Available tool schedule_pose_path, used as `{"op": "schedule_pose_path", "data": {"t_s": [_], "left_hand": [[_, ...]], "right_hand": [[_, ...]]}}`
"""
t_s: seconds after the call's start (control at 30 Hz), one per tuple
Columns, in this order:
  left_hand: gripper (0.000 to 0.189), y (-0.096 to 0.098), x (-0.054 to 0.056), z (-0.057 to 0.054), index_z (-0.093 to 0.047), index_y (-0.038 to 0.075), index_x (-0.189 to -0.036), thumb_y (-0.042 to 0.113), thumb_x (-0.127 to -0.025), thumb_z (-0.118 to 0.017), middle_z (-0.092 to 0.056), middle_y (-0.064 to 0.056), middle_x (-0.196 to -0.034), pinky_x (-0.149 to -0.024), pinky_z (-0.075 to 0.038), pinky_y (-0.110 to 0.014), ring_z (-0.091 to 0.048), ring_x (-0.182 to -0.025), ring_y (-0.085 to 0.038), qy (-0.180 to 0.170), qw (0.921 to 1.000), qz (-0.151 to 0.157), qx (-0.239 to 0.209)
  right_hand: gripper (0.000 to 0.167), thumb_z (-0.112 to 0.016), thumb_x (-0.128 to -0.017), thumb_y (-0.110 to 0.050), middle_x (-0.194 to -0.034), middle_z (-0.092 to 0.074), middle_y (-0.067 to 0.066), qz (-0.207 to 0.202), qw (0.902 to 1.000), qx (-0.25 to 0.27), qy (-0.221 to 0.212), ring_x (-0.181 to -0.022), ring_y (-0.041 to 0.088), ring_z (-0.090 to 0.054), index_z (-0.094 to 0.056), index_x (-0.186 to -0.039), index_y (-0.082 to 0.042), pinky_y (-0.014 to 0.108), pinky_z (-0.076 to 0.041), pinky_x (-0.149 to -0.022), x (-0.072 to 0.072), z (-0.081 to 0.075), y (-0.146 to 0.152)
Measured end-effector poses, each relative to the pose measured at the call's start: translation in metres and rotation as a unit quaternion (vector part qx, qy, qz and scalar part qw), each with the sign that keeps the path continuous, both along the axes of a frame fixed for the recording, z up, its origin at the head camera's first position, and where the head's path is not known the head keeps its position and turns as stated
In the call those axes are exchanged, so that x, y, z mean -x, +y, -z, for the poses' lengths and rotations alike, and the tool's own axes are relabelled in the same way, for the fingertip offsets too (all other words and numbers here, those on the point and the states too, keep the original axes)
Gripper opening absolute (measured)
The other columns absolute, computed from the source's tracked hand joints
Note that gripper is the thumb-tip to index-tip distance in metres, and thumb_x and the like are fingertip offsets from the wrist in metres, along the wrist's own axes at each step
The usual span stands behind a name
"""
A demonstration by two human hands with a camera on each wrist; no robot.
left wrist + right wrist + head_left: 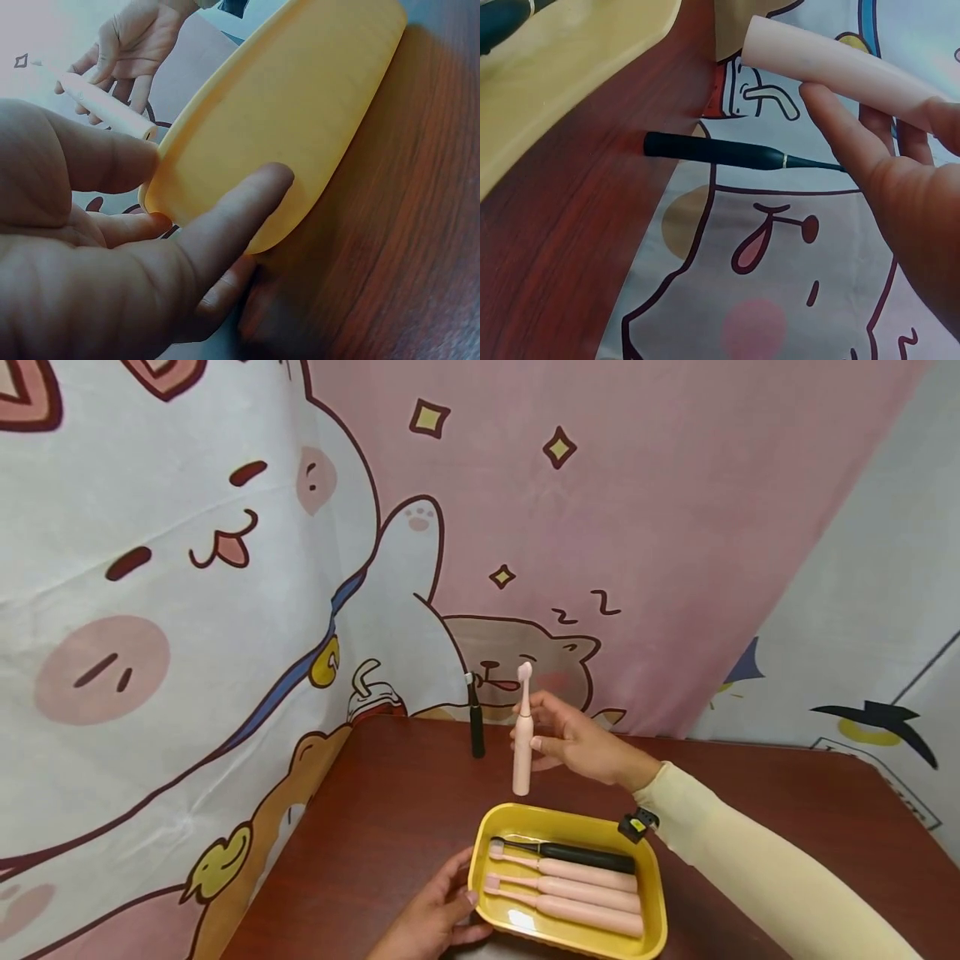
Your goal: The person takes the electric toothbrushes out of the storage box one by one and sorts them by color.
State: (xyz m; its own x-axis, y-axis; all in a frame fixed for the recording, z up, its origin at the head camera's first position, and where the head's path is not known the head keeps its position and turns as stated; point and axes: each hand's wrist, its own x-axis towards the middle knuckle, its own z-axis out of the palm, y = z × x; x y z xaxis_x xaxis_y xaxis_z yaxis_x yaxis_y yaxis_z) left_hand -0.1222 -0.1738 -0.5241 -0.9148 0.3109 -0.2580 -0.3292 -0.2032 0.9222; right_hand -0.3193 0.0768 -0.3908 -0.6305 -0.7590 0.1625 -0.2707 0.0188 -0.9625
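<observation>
My right hand [573, 739] holds a pale pink electric toothbrush [522, 752] upright between thumb and fingers, its brush head up, beyond the yellow tray [564, 815]. In the right wrist view, the bottom of that toothbrush [817, 64] shows clearly, apart from the table. My left hand [435, 910] grips the near-left side of the tray, thumb at the rim. The left wrist view shows fingers [247, 206] against the tray's outer wall. Inside the tray lie a black toothbrush [585, 857] and three pink toothbrushes [588, 893], side by side, heads to the left.
Another black toothbrush [477, 731] stands upright on the reddish-brown table [360, 810] near the back, left of my right hand. A cartoon-printed cloth [600, 527] hangs behind the table and along its left side. A black wrist device [637, 824] sits at my right cuff.
</observation>
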Motion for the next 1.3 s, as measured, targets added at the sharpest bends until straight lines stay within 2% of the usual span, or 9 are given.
{"op": "schedule_pose_path", "data": {"t_s": [0.13,0.3,0.6,0.8,1.03,1.13,1.3], "left_hand": [[0.066,0.0,0.001,0.001,-0.019,0.005,-0.168,0.006,-0.11,-0.051,-0.041,-0.031,-0.155,-0.094,-0.061,-0.05,-0.064,-0.121,-0.031,0.004,1.0,0.003,-0.002],[0.066,-0.001,0.002,0.0,-0.019,0.006,-0.168,0.006,-0.11,-0.052,-0.041,-0.03,-0.156,-0.093,-0.062,-0.049,-0.065,-0.12,-0.03,-0.001,1.0,0.001,0.003],[0.067,0.0,0.001,-0.003,-0.019,0.006,-0.168,0.006,-0.11,-0.052,-0.04,-0.031,-0.155,-0.093,-0.062,-0.047,-0.065,-0.12,-0.029,0.002,1.0,0.003,0.005],[0.068,0.001,0.001,-0.002,-0.018,0.006,-0.168,0.006,-0.11,-0.053,-0.039,-0.031,-0.157,-0.093,-0.062,-0.048,-0.064,-0.122,-0.03,-0.002,1.0,0.0,0.002],[0.068,0.002,0.001,0.001,-0.019,0.005,-0.168,0.006,-0.109,-0.054,-0.036,-0.031,-0.16,-0.093,-0.062,-0.049,-0.064,-0.121,-0.029,-0.008,0.9999,-0.006,0.002],[0.068,0.001,0.002,0.002,-0.019,0.006,-0.168,0.007,-0.109,-0.055,-0.033,-0.031,-0.162,-0.094,-0.062,-0.048,-0.064,-0.123,-0.03,-0.007,1.0,-0.004,0.0],[0.069,0.0,0.002,0.003,-0.018,0.006,-0.168,0.007,-0.11,-0.054,-0.031,-0.031,-0.163,-0.093,-0.062,-0.047,-0.064,-0.123,-0.03,-0.001,1.0,0.001,-0.002]], "right_hand": [[0.042,-0.05,-0.108,0.005,-0.138,-0.056,0.021,0.021,0.9998,-0.006,0.007,-0.126,0.036,-0.065,-0.045,-0.144,-0.015,0.056,-0.062,-0.089,0.008,0.003,0.0],[0.044,-0.05,-0.107,0.007,-0.138,-0.056,0.023,0.041,0.9991,0.001,0.01,-0.124,0.03,-0.067,-0.043,-0.146,-0.012,0.057,-0.062,-0.089,0.021,0.01,0.004],[0.042,-0.051,-0.108,0.004,-0.137,-0.057,0.022,0.094,0.9954,0.009,0.014,-0.121,0.027,-0.066,-0.045,-0.144,-0.016,0.059,-0.06,-0.092,0.04,0.018,0.03],[0.041,-0.048,-0.108,0.005,-0.139,-0.053,0.025,0.116,0.9929,0.023,0.007,-0.121,0.027,-0.065,-0.042,-0.143,-0.015,0.066,-0.056,-0.096,0.055,0.03,0.046],[0.041,-0.047,-0.108,0.006,-0.138,-0.052,0.023,0.152,0.9881,0.021,-0.002,-0.118,0.023,-0.064,-0.042,-0.143,-0.015,0.071,-0.053,-0.097,0.07,0.044,0.062],[0.042,-0.046,-0.108,0.008,-0.137,-0.051,0.024,0.172,0.9849,0.018,0.002,-0.116,0.024,-0.065,-0.04,-0.144,-0.012,0.069,-0.054,-0.096,0.076,0.05,0.071],[0.048,-0.043,-0.106,0.012,-0.144,-0.043,0.031,0.203,0.979,0.013,0.015,-0.119,0.035,-0.06,-0.032,-0.151,-0.002,0.066,-0.057,-0.092,0.085,0.059,0.086]]}}
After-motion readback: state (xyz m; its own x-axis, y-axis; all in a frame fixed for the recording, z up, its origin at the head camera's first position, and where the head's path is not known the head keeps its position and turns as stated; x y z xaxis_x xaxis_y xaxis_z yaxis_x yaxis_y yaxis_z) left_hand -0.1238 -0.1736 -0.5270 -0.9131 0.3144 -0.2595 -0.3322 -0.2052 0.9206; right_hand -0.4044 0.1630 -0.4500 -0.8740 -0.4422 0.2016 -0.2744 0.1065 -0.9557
